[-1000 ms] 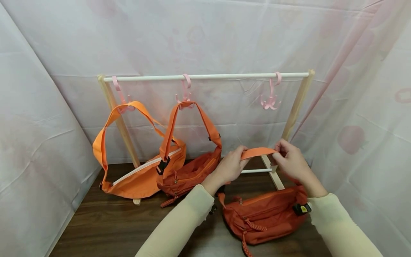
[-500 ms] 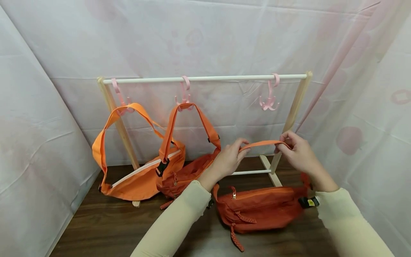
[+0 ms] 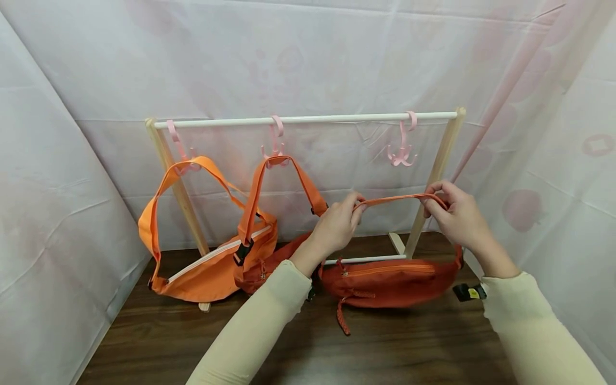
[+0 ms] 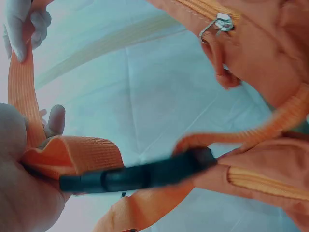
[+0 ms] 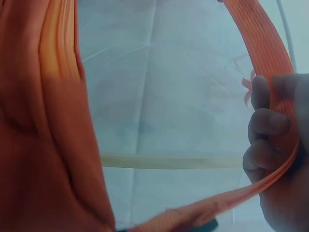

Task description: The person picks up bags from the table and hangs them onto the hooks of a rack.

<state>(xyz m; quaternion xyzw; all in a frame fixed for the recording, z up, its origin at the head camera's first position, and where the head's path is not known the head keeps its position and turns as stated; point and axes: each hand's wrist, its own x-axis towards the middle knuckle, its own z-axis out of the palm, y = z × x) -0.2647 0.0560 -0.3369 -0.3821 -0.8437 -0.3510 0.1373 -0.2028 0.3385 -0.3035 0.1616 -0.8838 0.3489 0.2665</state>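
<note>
A rust-red waist bag [image 3: 390, 283] hangs by its orange strap [image 3: 392, 199] between my two hands at the right of the head view. My left hand [image 3: 333, 227] pinches the strap's left part, and a black buckle [image 4: 140, 178] shows beside it in the left wrist view. The strap's right part is gripped between thumb and curled fingers of my right hand [image 3: 454, 216], as the right wrist view also shows. Behind and above the strap, a pink hook [image 3: 401, 152] hangs from the rack's white bar [image 3: 337, 118] with nothing on it.
An orange waist bag [image 3: 207, 275] hangs from the left pink hook [image 3: 177, 141]. Another rust-red bag [image 3: 274, 262], partly hidden by my left arm, hangs from the middle hook [image 3: 276, 133]. Wooden posts [image 3: 443, 152] hold the bar above a dark wood table [image 3: 159, 342]. Pale curtains surround it.
Both hands have risen, the right one also moving slightly right, with the strap pulled flatter between them. The held bag has lifted and moved back towards the rack.
</note>
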